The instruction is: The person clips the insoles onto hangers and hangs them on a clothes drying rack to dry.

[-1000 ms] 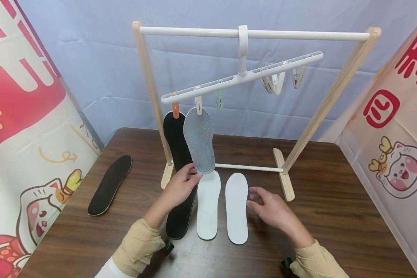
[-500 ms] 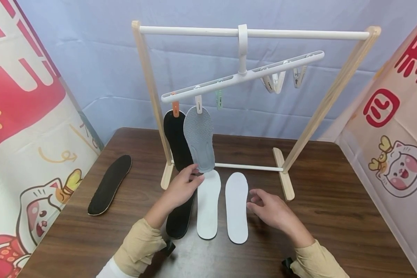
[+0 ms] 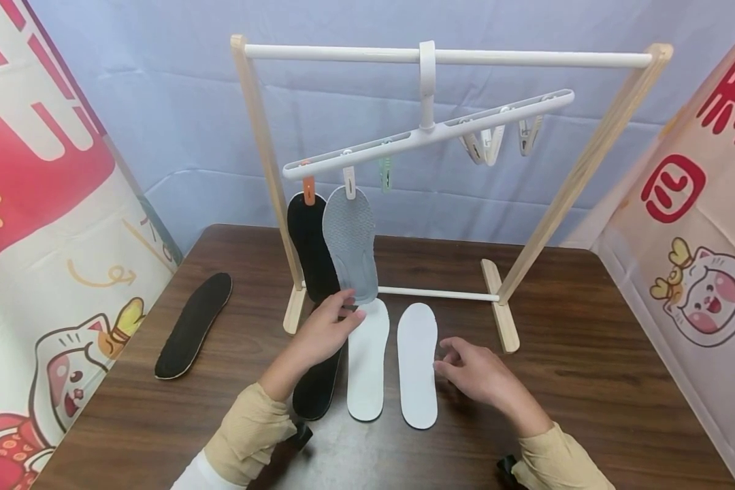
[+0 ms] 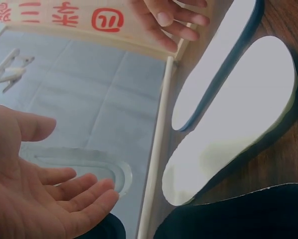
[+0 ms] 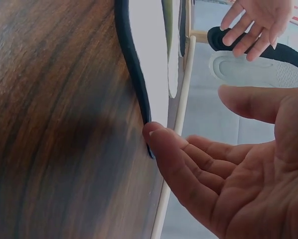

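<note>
My left hand [image 3: 338,318] is open with relaxed fingers; its fingertips are at the lower end of a grey insole [image 3: 350,245] that hangs from a white clip. The left wrist view shows the left hand's [image 4: 74,159] palm holding nothing. Beside the grey one, a black insole [image 3: 309,235] hangs from an orange clip. Another black insole [image 3: 315,391] lies under my left wrist. Two white insoles [image 3: 367,361] [image 3: 418,364] lie side by side on the table. My right hand [image 3: 452,357] is open, with its fingertips at the right white insole's edge [image 5: 151,59].
A wooden rack [image 3: 260,170] with a white top rod stands on the brown table [image 3: 588,381]. A tilted white hanger bar [image 3: 429,133] with several clips hangs from the rod. One more black insole [image 3: 194,325] lies at the left. Printed banners stand on both sides.
My left hand has slid a little right along the grey insole's lower end. My right hand has dropped slightly beside the right white insole.
</note>
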`<state>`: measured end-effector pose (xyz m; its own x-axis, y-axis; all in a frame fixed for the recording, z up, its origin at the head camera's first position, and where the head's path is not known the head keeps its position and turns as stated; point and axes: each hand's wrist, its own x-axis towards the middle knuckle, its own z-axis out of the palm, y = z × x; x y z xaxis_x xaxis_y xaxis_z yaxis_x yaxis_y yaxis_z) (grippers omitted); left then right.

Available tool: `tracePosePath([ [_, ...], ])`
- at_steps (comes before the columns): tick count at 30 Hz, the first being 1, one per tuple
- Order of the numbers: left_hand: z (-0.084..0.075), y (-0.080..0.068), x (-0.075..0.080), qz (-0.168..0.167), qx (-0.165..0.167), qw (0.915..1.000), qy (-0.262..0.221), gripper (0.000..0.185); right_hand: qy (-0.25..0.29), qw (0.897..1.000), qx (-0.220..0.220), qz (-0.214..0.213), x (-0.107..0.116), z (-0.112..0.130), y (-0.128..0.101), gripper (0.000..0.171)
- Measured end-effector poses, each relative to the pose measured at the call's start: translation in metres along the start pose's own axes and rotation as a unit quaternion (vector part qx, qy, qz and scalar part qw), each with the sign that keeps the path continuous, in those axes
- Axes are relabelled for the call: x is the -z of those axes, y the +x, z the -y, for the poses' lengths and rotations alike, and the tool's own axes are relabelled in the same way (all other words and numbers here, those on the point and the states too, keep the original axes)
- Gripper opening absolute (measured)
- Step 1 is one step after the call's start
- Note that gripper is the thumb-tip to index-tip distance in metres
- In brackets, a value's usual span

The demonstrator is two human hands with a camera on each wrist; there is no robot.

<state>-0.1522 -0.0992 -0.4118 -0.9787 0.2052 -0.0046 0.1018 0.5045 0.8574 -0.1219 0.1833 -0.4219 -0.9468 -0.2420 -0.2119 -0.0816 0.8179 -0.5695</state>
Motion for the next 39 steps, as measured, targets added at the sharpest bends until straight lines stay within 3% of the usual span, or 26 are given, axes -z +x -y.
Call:
tracePosePath([
  [9, -0.001, 0.000, -0.001, 0.002, -0.008, 0.9999, 0.010, 0.056, -0.002, 1.000, -0.007, 0.013, -0.004, 0.002, 0.001, 0.042],
  [39, -0.010, 0.001, -0.002, 0.009, -0.019, 0.9995, -0.025, 0.054, -0.003, 0.998, -0.047, 0.031, -0.016, 0.003, 0.007, 0.035],
])
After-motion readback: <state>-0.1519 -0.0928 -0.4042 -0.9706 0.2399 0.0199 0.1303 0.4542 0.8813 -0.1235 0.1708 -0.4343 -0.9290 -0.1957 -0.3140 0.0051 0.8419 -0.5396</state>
